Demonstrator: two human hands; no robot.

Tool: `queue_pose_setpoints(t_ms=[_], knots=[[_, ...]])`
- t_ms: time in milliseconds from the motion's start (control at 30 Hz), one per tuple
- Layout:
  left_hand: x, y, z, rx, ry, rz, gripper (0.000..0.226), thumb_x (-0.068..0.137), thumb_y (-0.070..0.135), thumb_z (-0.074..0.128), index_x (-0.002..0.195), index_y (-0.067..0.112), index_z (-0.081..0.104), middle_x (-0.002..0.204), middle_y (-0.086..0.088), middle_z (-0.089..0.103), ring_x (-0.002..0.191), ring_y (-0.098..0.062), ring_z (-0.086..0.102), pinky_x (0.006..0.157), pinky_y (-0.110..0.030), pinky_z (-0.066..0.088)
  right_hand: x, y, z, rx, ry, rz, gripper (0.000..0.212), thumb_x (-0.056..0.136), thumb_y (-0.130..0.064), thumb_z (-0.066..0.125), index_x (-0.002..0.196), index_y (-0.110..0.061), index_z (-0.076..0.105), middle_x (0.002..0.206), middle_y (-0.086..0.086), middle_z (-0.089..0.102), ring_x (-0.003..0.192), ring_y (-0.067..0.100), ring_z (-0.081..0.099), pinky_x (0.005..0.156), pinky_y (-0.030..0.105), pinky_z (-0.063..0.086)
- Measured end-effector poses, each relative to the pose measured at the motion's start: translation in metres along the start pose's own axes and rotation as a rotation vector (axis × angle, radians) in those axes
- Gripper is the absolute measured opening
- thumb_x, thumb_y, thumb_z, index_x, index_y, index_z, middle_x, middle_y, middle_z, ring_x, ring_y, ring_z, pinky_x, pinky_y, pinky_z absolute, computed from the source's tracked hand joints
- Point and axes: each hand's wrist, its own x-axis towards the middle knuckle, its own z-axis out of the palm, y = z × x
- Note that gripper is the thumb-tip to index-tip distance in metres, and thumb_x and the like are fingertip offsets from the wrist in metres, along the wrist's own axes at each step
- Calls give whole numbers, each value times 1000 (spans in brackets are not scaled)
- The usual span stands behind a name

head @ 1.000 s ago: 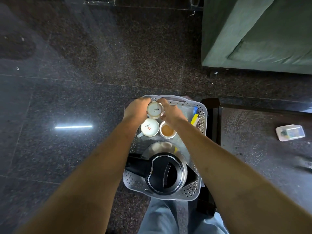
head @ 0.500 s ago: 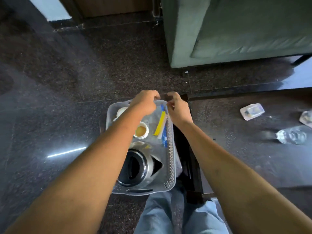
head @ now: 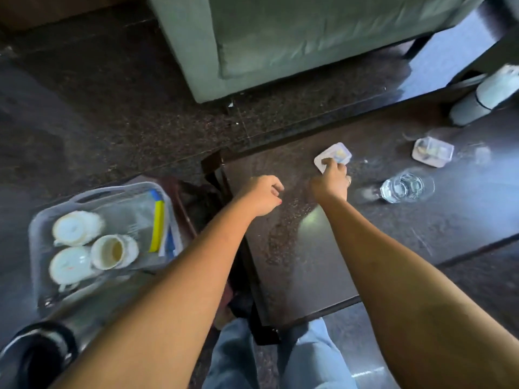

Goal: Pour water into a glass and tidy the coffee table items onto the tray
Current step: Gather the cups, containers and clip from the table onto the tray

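A grey perforated tray (head: 112,189) sits low at the left, beside the dark coffee table (head: 309,262). In it are three white cups (head: 74,227), one (head: 108,252) on its side with brown dregs, and a yellow and blue packet (head: 157,223). A black kettle (head: 39,352) shows at the bottom left, blurred. On the table my right hand (head: 331,181) closes its fingers on the near corner of a small clear plastic box (head: 338,153). My left hand (head: 262,196) hovers loosely curled over the table's left end, holding nothing. A glass of water (head: 404,188) stands to the right.
A second clear plastic box (head: 432,151) lies at the far right of the table, with a pale flask (head: 486,96) behind it. A green sofa (head: 280,37) stands across the dark stone floor. My knees in jeans (head: 309,360) are at the table's near edge.
Both hands left the tray and swung right over the table. My right hand reached the small plastic box. The view turned right, so the tray now lies at the left.
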Motion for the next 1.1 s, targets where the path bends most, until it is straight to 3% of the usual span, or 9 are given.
queue_pose_setpoints(t_ms=[233,333,467,600,667,733,833,967,1100], knots=[[69,-4,60,-152,96,-99,23,84,13,66,106,20,65,105,3,67,94,-14,61,72,-21,44,93,26,-1,-158,-38,-33,90,74,-33,74,144,-35,17,155,2,9,140,38,15,97,49,40],[89,-7,68,-278,141,-129,23,86,12,64,108,19,64,102,5,65,91,-11,58,63,-15,41,117,30,3,-222,-136,-73,105,68,-36,79,146,-38,8,150,5,20,138,37,19,93,49,43],[101,-5,68,-472,212,-209,21,91,19,60,111,20,62,107,3,66,96,-16,61,79,-29,50,123,30,9,-245,-125,-163,105,69,-26,78,147,-28,8,143,8,28,133,40,25,90,46,44],[98,-4,49,-835,265,-271,31,90,37,60,118,24,58,107,8,61,94,-10,61,80,-30,51,103,3,16,-216,-207,-443,104,69,-25,80,145,-9,12,144,10,29,131,36,28,104,43,33],[90,-8,34,-967,253,-216,38,86,43,63,120,27,56,111,9,63,100,-10,62,83,-30,50,83,-25,23,-188,-261,-624,92,72,-21,77,142,-9,19,143,10,30,128,35,32,104,42,33],[77,-14,19,-1025,269,-141,29,84,40,66,111,33,58,111,7,67,101,-11,65,86,-34,52,61,-52,30,-170,-317,-802,87,72,-18,74,142,-13,23,143,7,28,128,34,36,103,39,35],[48,-35,-3,-1112,422,-89,34,83,23,69,114,32,59,110,1,71,98,-16,70,82,-37,57,22,-87,39,-48,-423,-930,92,72,-16,74,145,-28,20,145,0,24,128,33,39,103,42,42],[-4,-72,-26,-1214,695,-64,35,87,23,66,120,31,58,112,2,70,99,-15,70,81,-36,58,-31,-122,57,24,-517,-1008,98,70,-23,77,147,-27,17,146,-1,22,131,28,38,105,41,41],[-43,-94,-43,-1398,973,7,35,92,14,58,127,14,55,121,-16,65,111,-32,64,95,-49,51,-85,-154,87,102,-575,-1025,102,70,-23,78,150,-26,14,144,1,24,124,17,40,90,9,33]])
